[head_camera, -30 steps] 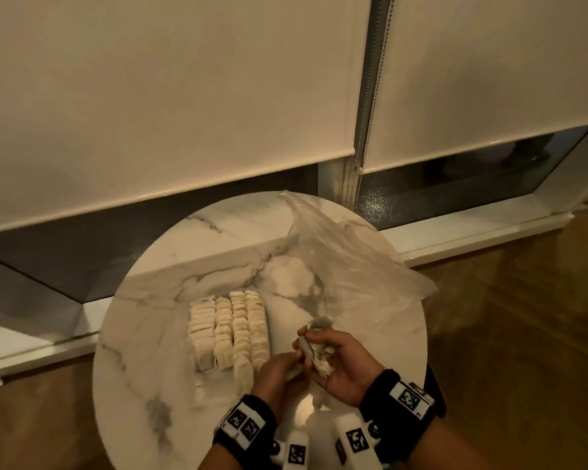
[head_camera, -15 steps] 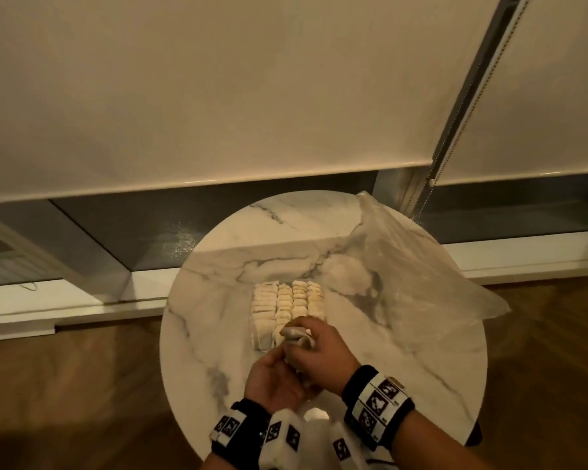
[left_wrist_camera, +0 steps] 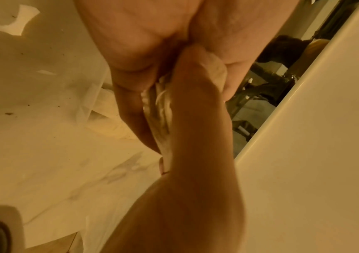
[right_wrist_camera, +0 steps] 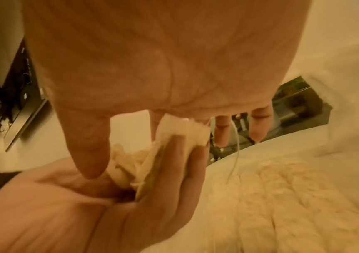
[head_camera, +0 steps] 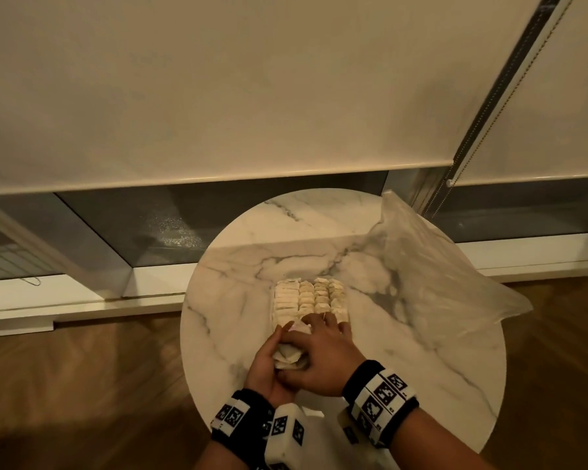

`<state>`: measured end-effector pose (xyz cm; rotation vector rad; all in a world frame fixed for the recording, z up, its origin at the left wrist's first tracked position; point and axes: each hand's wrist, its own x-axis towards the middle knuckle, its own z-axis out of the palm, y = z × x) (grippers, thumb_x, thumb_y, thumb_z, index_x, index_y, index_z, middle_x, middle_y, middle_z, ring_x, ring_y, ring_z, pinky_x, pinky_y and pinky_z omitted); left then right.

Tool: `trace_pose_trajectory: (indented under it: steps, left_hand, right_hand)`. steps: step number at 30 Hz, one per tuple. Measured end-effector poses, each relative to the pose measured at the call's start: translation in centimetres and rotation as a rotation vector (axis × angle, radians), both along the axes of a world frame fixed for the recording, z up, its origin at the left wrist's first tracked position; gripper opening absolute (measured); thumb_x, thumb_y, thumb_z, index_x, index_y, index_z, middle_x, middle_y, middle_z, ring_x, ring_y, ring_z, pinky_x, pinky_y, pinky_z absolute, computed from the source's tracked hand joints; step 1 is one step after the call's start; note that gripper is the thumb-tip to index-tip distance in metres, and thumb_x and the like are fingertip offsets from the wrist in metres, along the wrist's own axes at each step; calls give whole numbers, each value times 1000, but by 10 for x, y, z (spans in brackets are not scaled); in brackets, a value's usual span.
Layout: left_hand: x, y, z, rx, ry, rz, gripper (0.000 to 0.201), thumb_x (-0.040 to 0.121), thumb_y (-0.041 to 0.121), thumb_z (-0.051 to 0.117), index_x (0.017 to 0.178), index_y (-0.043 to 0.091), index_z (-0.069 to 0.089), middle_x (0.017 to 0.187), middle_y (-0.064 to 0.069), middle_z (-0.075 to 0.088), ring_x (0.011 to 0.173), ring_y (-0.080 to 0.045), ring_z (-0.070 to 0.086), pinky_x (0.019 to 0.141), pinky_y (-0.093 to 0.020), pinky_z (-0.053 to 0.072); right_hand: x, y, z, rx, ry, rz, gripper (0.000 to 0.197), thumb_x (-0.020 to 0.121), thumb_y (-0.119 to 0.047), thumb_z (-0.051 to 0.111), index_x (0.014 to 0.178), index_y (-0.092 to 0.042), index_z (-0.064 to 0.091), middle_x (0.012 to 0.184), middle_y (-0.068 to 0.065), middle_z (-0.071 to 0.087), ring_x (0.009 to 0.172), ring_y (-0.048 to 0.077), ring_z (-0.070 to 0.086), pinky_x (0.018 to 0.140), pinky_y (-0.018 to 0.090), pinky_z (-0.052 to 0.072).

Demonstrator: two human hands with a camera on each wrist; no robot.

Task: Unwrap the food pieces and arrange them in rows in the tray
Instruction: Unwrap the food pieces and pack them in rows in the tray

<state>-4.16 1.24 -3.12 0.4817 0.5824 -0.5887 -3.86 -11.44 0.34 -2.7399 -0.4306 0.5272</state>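
- While the left hand [head_camera: 264, 368] cups a bundle of crumpled wrappers [head_camera: 287, 357], fingers curled round it, the right hand [head_camera: 314, 354] reaches over with fingers stretched to the near end of the rows of food pieces [head_camera: 308, 300]; the hands are touching.
- Risk one: those straight fingers nudge the packed rows crooked, since the pieces sit tight together on the table [head_camera: 404, 351].
- Risk two: a thin string [right_wrist_camera: 236, 145] dangles under the right hand and could snag a piece.
- Tray itself: I can't make it out.

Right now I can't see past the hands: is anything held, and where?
Yes. The left hand grips a bunch of pale wrapped pieces by its lower end; the right hand covers its top.
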Motion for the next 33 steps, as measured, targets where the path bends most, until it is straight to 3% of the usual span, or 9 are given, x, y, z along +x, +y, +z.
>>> trace_pose_trajectory:
  steps: [7, 9, 11, 14, 19, 22, 25, 29, 33]
  left_hand:
    - [11, 6, -8, 78, 62, -68, 45, 89, 29, 57, 127, 5, 61, 123, -23, 63, 110, -35, 61, 105, -42, 38]
    - [16, 7, -13, 125, 61, -27, 40, 89, 23, 59, 126, 11, 63, 125, -22, 63, 106, -34, 62, 96, -42, 47]
    - [24, 10, -14, 166, 48, 28, 26, 87, 17, 58, 109, 15, 72, 110, -19, 70, 88, -32, 68, 67, -38, 58]
    - [42, 27, -24, 341, 79, 150, 15, 97, 16, 51, 100, 19, 66, 105, -16, 65, 80, -29, 63, 53, -32, 57]
    - [63, 57, -48, 620, 190, 315, 16, 98, 16, 52, 112, 18, 60, 108, -13, 59, 88, -30, 59, 70, -40, 55]
    - [68, 63, -56, 584, 265, 324, 15, 101, 19, 48, 114, 16, 55, 115, -15, 55, 83, -30, 56, 54, -38, 58]
    - [69, 67, -69, 562, 290, 334, 20, 101, 21, 48, 120, 16, 51, 123, -18, 51, 85, -31, 56, 48, -41, 58]
    - [66, 58, -71, 486, 295, 376, 9, 99, 18, 50, 100, 14, 58, 111, -19, 56, 91, -35, 57, 50, -43, 59]
    - [65, 55, -74, 434, 292, 404, 9, 98, 19, 52, 99, 15, 60, 113, -19, 58, 98, -37, 59, 52, -42, 59]
  right_hand:
    - [2, -20, 4, 479, -9, -150, 56, 75, -70, 62, 127, -51, 55, 143, -15, 38, 134, 13, 34, 111, 35, 35]
    - [4, -28, 4, 613, -54, -184, 51, 79, -61, 68, 127, -48, 57, 145, -19, 37, 135, 3, 37, 109, 28, 39]
    - [10, -42, 4, 671, -111, -244, 48, 82, -54, 70, 128, -44, 59, 142, -22, 38, 131, -3, 42, 102, 26, 45]
    - [26, -76, 1, 635, -276, -389, 41, 84, -41, 71, 124, -38, 61, 132, -16, 47, 119, 4, 49, 99, 32, 48]
    - [62, -151, -15, 269, -577, -670, 53, 80, -33, 74, 129, -26, 58, 138, 3, 51, 128, 26, 45, 107, 46, 39]
    - [88, -193, -41, -28, -369, -760, 74, 85, -58, 59, 150, -40, 27, 163, 0, 18, 150, 26, 14, 119, 57, 15]
    - [112, -221, -76, -175, -68, -752, 84, 84, -79, 38, 151, -53, -6, 165, -8, -15, 152, 30, -12, 113, 70, 0]
    - [126, -239, -112, -188, 286, -737, 81, 81, -87, 26, 146, -60, -14, 163, -13, -23, 149, 39, -17, 107, 79, 4]
    - [125, -239, -121, -198, 378, -715, 77, 82, -84, 26, 145, -62, -13, 162, -12, -23, 148, 43, -16, 106, 79, 8]
